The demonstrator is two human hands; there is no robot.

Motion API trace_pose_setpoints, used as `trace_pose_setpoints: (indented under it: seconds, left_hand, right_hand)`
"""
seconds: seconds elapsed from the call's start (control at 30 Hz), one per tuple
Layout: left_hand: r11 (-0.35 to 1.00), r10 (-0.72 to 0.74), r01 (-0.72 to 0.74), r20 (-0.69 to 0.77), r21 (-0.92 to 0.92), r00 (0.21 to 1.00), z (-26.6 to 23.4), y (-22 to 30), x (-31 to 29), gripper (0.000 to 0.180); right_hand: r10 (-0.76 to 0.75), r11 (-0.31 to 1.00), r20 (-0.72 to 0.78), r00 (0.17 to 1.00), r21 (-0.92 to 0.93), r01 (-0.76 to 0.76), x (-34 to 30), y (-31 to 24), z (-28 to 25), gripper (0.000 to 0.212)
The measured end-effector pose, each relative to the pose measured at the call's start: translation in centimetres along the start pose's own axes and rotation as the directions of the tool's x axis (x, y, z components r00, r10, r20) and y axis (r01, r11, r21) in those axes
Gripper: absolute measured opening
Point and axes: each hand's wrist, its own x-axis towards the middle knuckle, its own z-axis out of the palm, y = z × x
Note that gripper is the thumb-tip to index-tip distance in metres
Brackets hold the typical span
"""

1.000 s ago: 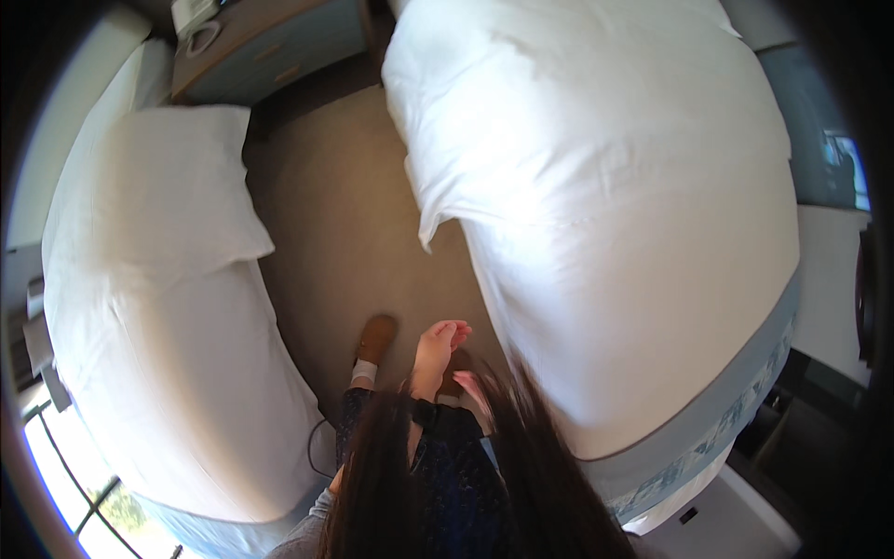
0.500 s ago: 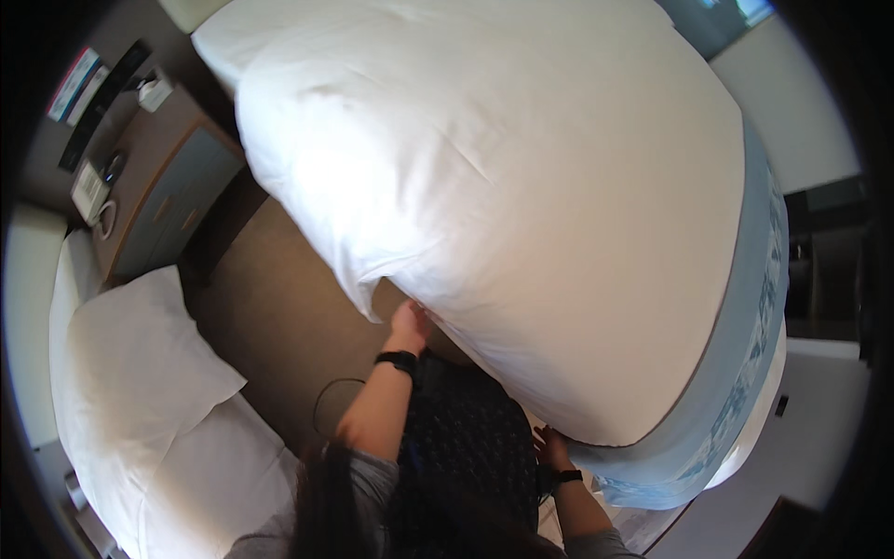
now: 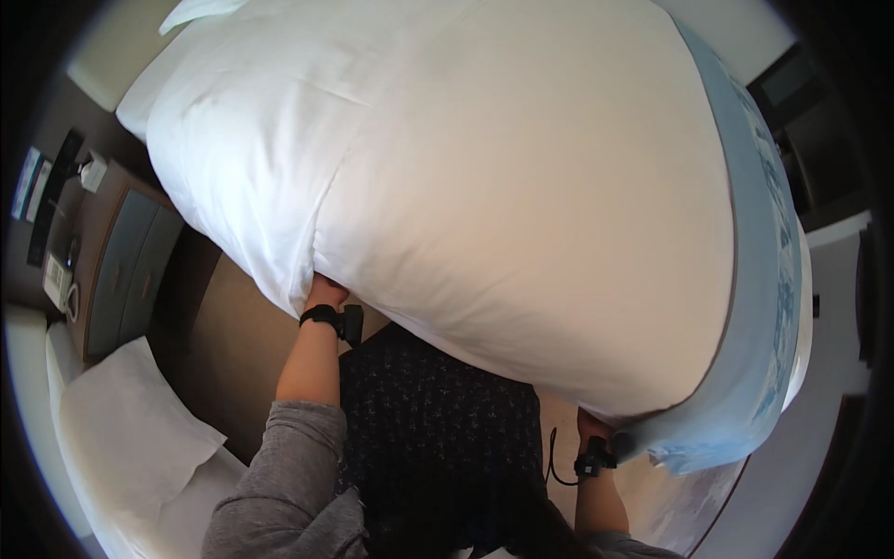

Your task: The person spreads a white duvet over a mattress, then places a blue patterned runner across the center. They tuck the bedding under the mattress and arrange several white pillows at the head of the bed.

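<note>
A big white duvet (image 3: 521, 205) covers the bed in front of me, its near edge hanging down toward my body. My left hand (image 3: 326, 290) is closed on that edge, where creases gather around it; its fingertips are hidden by the fabric. Farther right, my right hand (image 3: 592, 427) reaches up against the lower edge near the bed's foot corner, and its fingers are mostly out of sight under the cloth. Just beside it lies a blue patterned bed runner (image 3: 759, 270) across the foot end. Both wrists wear black bands.
At the far left stands a bedside cabinet (image 3: 130, 252) with a telephone (image 3: 58, 281) and a small white box (image 3: 92, 172) on top. A second bed with a white pillow (image 3: 130, 419) is at the lower left. Brown carpet (image 3: 233, 321) shows between the beds.
Both hands have come up against the duvet's edge, the left shifting left, the right moving right and upward. The right fingers, spread earlier, are now hidden. My view has swung rightward.
</note>
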Motion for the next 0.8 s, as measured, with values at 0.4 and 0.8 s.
trace_pose_setpoints:
  seconds: [0.4, 0.8]
  left_hand:
    - [0.516, 0.292, -0.218, 0.069, 0.828, 0.954, -5.3, 0.9, -2.0, 0.043]
    - [0.961, -0.155, 0.171, -0.086, 0.218, 0.984, -6.9, 5.1, -5.6, 0.038]
  right_hand:
    - [-0.136, 0.991, -0.026, 0.990, -0.012, 0.136, 1.6, -0.6, -2.3, 0.048]
    - [-0.049, 0.544, -0.292, 0.955, -0.810, -0.220, 11.5, -1.7, -13.7, 0.037]
